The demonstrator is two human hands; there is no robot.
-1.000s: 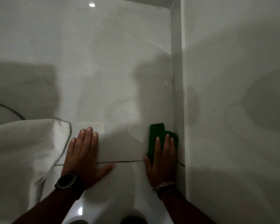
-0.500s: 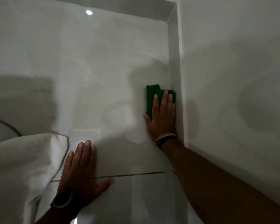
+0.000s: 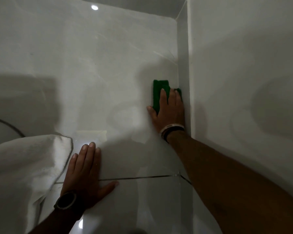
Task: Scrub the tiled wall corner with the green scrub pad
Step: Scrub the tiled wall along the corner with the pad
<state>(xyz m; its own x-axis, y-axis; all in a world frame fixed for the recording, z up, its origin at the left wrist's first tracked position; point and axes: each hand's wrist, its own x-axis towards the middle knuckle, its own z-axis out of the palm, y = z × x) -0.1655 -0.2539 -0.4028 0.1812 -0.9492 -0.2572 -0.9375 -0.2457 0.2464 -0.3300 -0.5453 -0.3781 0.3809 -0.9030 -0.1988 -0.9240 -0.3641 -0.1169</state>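
Now the right hand (image 3: 169, 109) is pressing the green scrub pad (image 3: 159, 93) flat into the tiled wall corner (image 3: 182, 68); the left hand (image 3: 85, 174) is lying open on the tile.

A green pad (image 3: 159, 93), partly covered, lies flat against the glossy pale tiled wall, touching the corner (image 3: 178, 76).

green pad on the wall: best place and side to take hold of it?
Probably the bare upper-left part of the green scrub pad, coming from the left. It lies flat against the tiled wall; the right hand covers its lower right, and its right edge sits in the corner, so only the top and left edges are free.
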